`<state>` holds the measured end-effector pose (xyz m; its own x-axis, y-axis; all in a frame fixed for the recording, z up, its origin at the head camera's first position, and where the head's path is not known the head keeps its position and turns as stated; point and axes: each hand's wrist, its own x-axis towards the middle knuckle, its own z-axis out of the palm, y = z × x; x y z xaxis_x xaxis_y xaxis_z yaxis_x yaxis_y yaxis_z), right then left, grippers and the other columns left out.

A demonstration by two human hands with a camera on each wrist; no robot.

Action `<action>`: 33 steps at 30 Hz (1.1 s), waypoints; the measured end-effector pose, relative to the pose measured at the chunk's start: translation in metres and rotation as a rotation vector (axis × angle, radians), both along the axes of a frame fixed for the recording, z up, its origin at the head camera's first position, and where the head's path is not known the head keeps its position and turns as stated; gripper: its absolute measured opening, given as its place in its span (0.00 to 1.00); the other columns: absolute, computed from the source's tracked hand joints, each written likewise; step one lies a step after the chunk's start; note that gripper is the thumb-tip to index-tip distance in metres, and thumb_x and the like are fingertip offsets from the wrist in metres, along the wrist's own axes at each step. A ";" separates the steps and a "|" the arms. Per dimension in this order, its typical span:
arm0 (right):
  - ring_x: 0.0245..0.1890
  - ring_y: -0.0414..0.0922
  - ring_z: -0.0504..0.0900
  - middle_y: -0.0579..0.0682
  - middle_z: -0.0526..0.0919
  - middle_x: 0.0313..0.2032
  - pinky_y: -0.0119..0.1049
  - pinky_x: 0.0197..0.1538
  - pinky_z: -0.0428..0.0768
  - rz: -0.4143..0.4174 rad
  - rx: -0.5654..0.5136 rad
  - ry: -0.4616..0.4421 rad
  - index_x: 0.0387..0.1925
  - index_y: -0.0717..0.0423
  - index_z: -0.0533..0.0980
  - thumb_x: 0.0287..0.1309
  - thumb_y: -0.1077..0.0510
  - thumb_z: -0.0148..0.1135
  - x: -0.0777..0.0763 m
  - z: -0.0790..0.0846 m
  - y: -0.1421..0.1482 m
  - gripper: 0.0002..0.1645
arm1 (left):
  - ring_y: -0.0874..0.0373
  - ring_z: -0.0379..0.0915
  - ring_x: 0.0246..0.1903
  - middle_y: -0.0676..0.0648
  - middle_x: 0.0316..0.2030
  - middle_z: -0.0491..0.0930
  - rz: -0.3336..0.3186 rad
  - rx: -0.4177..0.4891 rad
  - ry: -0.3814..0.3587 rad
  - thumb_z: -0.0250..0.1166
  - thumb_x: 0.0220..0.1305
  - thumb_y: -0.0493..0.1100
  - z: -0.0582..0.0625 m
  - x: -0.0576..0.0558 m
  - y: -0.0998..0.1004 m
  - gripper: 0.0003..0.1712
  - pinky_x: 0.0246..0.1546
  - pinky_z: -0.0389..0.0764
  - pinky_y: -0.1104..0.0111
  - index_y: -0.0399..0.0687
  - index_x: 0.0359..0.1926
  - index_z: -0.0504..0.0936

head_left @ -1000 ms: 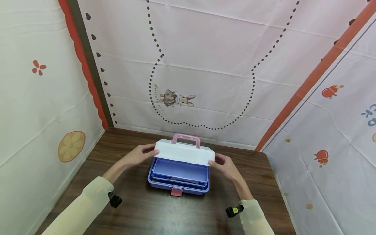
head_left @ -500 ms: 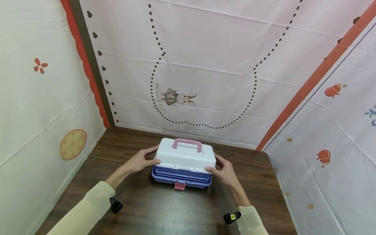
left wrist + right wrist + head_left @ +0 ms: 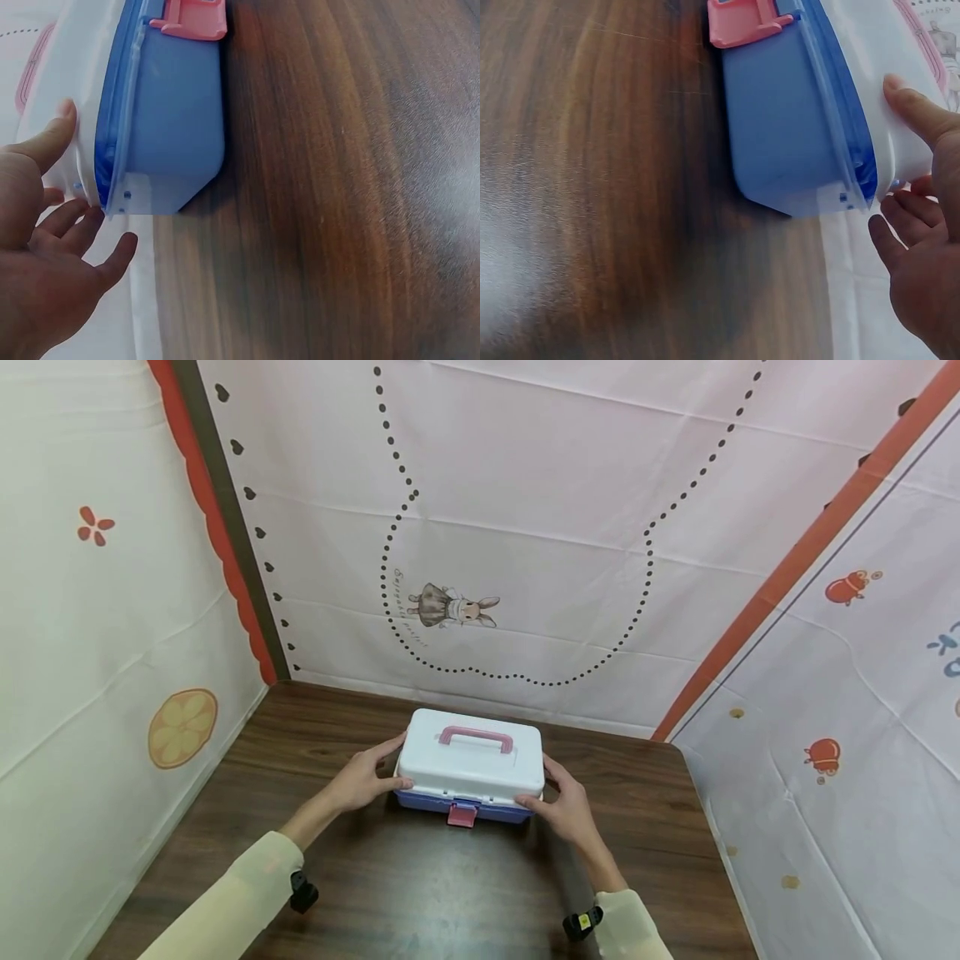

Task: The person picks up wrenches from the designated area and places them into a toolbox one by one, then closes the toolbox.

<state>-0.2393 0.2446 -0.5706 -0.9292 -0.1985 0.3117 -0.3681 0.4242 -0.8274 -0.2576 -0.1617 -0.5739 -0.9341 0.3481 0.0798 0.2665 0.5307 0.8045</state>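
A toolbox with a white lid, a pink handle and a blue base stands on the table. Its pink latch hangs unfastened at the front. My left hand grips the lid's left end, thumb on the front and fingers behind. At the opposite end my right hand holds the lid the same way. In the left wrist view a narrow dark-blue strip shows between the lid and the base; the right wrist view has it too. The inside of the box is hidden.
The dark wooden table extends in front of the box and to both sides. Behind it hangs a printed cloth, and more cloth walls stand at left and right.
Both hands have swung the lid forward and down over the base. The blue trays, in view a second ago, are now covered. The handle has tipped from upright to lying back.
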 end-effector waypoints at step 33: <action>0.73 0.56 0.72 0.56 0.66 0.78 0.57 0.71 0.72 -0.085 0.049 0.051 0.83 0.55 0.57 0.61 0.52 0.80 0.021 -0.039 -0.011 0.58 | 0.38 0.58 0.77 0.41 0.80 0.60 0.110 0.037 0.127 0.75 0.64 0.61 -0.043 0.015 0.012 0.57 0.73 0.63 0.37 0.60 0.85 0.54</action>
